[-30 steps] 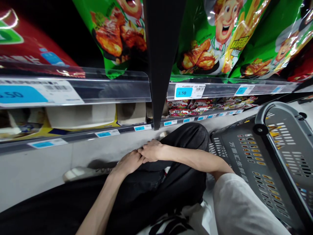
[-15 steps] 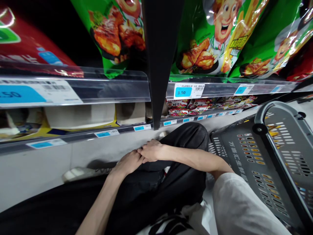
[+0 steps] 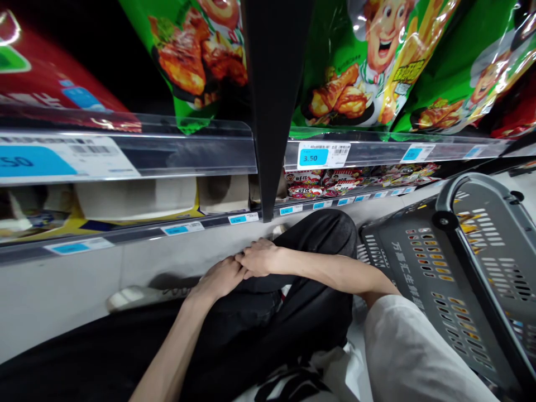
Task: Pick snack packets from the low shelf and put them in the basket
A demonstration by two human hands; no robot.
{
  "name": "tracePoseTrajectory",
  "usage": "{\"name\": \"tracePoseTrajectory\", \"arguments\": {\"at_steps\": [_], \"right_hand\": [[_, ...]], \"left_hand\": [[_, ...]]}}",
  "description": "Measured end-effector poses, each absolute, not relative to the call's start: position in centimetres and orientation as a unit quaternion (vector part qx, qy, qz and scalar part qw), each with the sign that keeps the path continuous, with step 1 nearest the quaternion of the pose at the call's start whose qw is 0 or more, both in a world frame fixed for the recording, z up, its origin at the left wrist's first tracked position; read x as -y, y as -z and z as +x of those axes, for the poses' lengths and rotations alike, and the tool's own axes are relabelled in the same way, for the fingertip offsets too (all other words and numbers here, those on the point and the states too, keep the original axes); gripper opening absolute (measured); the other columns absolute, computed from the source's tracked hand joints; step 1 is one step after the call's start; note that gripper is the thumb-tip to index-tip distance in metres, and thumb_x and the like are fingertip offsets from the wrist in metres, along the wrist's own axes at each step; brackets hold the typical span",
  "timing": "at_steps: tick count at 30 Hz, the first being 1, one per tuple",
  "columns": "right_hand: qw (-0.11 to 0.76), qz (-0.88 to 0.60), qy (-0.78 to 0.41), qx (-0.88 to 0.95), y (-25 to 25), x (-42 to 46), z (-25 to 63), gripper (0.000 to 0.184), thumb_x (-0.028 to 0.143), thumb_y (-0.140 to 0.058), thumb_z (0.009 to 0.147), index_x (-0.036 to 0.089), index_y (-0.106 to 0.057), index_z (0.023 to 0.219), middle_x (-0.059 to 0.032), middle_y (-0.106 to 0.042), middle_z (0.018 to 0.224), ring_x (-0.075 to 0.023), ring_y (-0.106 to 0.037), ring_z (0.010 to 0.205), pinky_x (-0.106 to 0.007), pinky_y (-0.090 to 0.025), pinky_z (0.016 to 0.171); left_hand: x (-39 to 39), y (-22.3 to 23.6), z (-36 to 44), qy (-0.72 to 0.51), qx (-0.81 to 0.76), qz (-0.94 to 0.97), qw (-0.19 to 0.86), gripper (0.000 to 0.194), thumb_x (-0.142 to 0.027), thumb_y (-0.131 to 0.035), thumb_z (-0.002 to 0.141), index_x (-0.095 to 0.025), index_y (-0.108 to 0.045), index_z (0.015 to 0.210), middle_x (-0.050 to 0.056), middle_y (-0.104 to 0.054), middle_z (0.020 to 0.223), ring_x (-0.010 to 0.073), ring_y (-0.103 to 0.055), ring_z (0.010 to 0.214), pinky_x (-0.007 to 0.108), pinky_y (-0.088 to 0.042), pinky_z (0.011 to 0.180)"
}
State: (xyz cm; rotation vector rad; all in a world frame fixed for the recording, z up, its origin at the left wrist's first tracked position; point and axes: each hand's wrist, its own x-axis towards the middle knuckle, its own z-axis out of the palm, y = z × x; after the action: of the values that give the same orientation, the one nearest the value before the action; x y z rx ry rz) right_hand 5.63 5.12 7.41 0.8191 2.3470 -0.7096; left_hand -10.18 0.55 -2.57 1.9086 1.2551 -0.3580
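Head view: shelving point(image 3: 276, 84) ahead of left grip point(image 3: 220, 277) and right grip point(image 3: 259, 258); grey basket point(image 3: 431, 287) to their right; black trousers point(image 3: 310, 318) beneath, contact unclear. Curled and overlapping, with nothing seen held; cannot tell exact opening, with palms hidden. For steady rest, relax wrists and avoid leaning into basket. Legible writing: "生鲜" on basket; "3.50" on price label point(image 3: 313, 157), ahead-right; "旺仔" on red packets point(image 3: 301, 191), below label.

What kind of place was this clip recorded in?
Most likely a supermarket or similar grocery shop: a price label reading 3.50 sits on a shelf edge, green bags picturing chicken stand behind it, and a grey shopping basket is at the right.
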Motion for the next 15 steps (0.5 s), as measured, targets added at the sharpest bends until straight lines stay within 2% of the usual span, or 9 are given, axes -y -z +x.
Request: {"name": "tracePoseTrajectory", "arguments": {"at_steps": [6,15], "right_hand": [[0.280,0.299,0.260,-0.874,-7.26,-5.12,5.55,0.047,0.043,-0.063,0.103,0.011,-0.061,0.137,-0.0148,-0.071,0.137,-0.0311,-0.070,0.126,-0.048,-0.060,0.104],[0.280,0.299,0.262,-0.874,-7.01,-5.09,5.56,0.048,0.044,-0.063,0.104,0.010,-0.061,0.138,-0.0157,-0.070,0.138,-0.0315,-0.069,0.128,-0.048,-0.059,0.105]], "left_hand": [[-0.39,2.72,-10.27,0.126,-0.506,0.757,0.395,0.041,-0.032,-0.037,0.101,-0.013,-0.071,0.114,0.021,-0.073,0.125,0.0348,-0.069,0.121,0.042,-0.053,0.098],[-0.41,2.77,-10.32,0.131,-0.505,0.756,0.395,0.039,-0.033,-0.038,0.101,-0.014,-0.071,0.113,0.019,-0.075,0.122,0.0319,-0.070,0.120,0.039,-0.054,0.098]]}}
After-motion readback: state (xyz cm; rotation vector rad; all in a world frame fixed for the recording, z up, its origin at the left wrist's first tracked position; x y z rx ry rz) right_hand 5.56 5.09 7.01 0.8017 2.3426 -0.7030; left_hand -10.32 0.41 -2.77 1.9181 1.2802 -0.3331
